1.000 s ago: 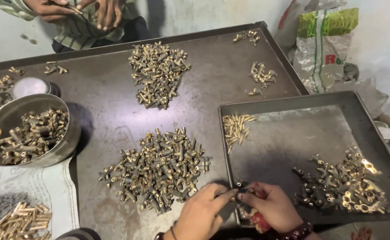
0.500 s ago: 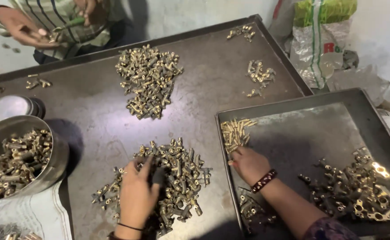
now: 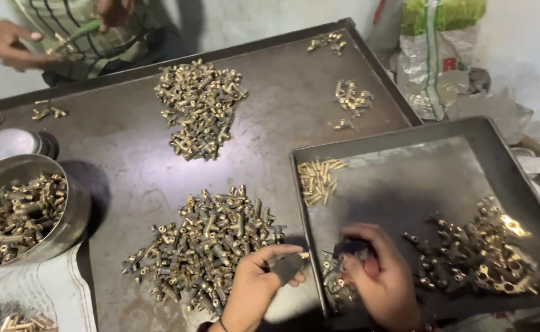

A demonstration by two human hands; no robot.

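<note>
My left hand point(image 3: 259, 284) is at the near edge of the big metal table point(image 3: 282, 117), its fingers closed on a dark brass fitting point(image 3: 288, 268) beside the near pile of brass fittings point(image 3: 205, 249). My right hand point(image 3: 377, 273) is inside the grey tray point(image 3: 405, 178), fingers curled on a small dark part point(image 3: 351, 249) over a small cluster of pieces point(image 3: 334, 286) at the tray's near left corner. The two hands are close together across the tray's rim.
A second pile of fittings point(image 3: 199, 104) lies mid-table. Small brass pins point(image 3: 319, 180) and a heap of assembled parts point(image 3: 479, 252) lie in the tray. A steel bowl point(image 3: 27, 212) of fittings stands left. Another person's hands point(image 3: 11, 46) work at the far side. Sacks point(image 3: 439, 55) stand right.
My left hand has come off the near pile and moved right with a fitting. My right hand has pulled back from the brass pins to the tray's near corner.
</note>
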